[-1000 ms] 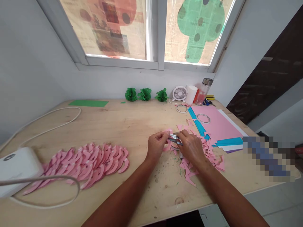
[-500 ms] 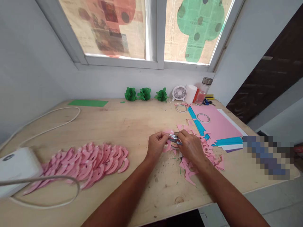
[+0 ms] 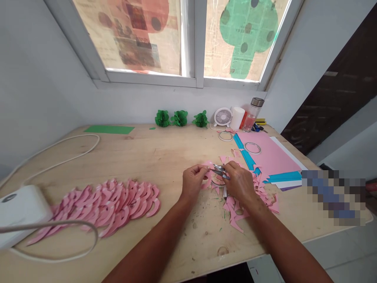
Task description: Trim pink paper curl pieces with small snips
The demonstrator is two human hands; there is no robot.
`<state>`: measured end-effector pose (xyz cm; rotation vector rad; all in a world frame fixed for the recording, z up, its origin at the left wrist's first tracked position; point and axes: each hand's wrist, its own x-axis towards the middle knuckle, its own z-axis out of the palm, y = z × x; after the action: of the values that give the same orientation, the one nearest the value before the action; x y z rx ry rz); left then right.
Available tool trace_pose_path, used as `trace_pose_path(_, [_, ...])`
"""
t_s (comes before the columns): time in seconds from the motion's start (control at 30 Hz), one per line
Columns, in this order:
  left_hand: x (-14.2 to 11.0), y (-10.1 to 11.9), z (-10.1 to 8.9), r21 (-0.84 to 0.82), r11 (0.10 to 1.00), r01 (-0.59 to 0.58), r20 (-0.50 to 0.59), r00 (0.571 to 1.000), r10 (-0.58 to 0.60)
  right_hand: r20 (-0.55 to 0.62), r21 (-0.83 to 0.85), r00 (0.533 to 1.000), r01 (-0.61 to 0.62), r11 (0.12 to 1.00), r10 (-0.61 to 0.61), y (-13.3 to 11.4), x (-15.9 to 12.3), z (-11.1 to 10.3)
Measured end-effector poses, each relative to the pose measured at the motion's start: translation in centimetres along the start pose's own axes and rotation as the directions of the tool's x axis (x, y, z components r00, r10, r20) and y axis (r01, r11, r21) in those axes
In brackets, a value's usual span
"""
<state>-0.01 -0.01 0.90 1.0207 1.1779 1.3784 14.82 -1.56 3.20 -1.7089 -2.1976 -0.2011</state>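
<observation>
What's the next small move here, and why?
I'd probably ease the left hand's grip back slightly on the pink piece: the scissors, in the right hand, seem to point at its fingertips, very close.

The head camera looks forward and steeply down over the wooden tabletop (image 3: 176, 153). It faces the window (image 3: 200, 43).

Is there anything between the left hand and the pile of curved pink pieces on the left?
Nothing visible stands between the left hand and the near end of the pile of pink pieces. The white cable and white device are at the pile's far end, outside that gap.
</observation>
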Motion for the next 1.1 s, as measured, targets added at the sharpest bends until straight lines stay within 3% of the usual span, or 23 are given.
trace_pose_path(0.23, [0.3, -0.7, 0.0, -0.082, 0.992, 0.095, 0.042, 0.995, -0.092, -0.165, 0.41, 0.986, 0.051, 0.91, 0.019, 0.4, 0.3, 0.7])
trace_pose_path(0.37, [0.2, -0.6, 0.2, -0.128, 0.986, 0.103, 0.076, 0.993, -0.093, -0.203, 0.521, 0.979, 0.087, 0.849, 0.025, -0.1, 0.3, 0.6])
trace_pose_path(0.53, [0.0, -0.5, 0.4, -0.164, 0.978, 0.127, 0.116, 0.987, -0.109, -0.202, 0.577, 0.979, 0.108, 0.809, 0.013, -0.5, 0.2, 0.5])
trace_pose_path(1.1, [0.0, -0.3, 0.5, -0.173, 0.975, 0.139, 0.126, 0.985, -0.118, -0.184, 0.587, 0.983, 0.122, 0.8, -0.016, -0.5, 0.3, 0.5])
